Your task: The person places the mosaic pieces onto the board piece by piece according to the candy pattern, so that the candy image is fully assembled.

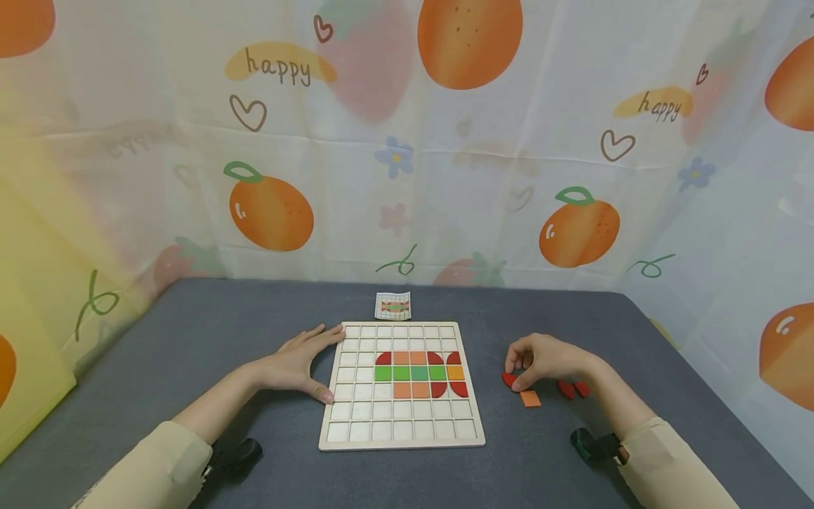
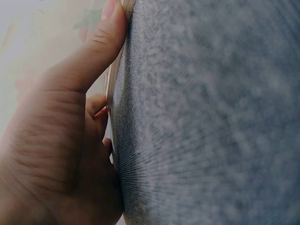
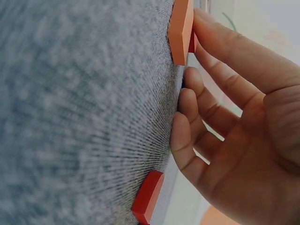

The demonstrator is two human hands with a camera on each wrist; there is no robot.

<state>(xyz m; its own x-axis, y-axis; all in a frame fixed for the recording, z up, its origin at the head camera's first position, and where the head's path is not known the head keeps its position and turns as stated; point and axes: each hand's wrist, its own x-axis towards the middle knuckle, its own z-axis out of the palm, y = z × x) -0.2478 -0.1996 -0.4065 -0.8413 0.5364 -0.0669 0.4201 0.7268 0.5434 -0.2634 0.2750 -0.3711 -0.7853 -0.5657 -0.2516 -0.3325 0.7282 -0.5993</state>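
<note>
A pale wooden grid board (image 1: 402, 446) lies on the table, with red quarter-round, orange, green and yellow-orange tiles set in its middle rows. My left hand (image 1: 287, 365) rests at the board's left side, fingertips by the upper corner and thumb on the lower edge; in the left wrist view the thumb touches the board's rim. To the right of the board, my right hand (image 1: 548, 357) pinches a red curved tile (image 1: 509, 379) between thumb and fingers, low at the tabletop. An orange square tile (image 1: 531, 400) lies just in front of that thumb, partly hiding the red one in the right wrist view.
Two red curved tiles (image 1: 565, 389) lie on the dark grey table (image 1: 267, 452) beneath the right wrist. Beyond the board's far edge is a small card (image 1: 393, 306) printed with a coloured grid pattern. A fruit-printed curtain (image 1: 445, 177) hangs behind the table.
</note>
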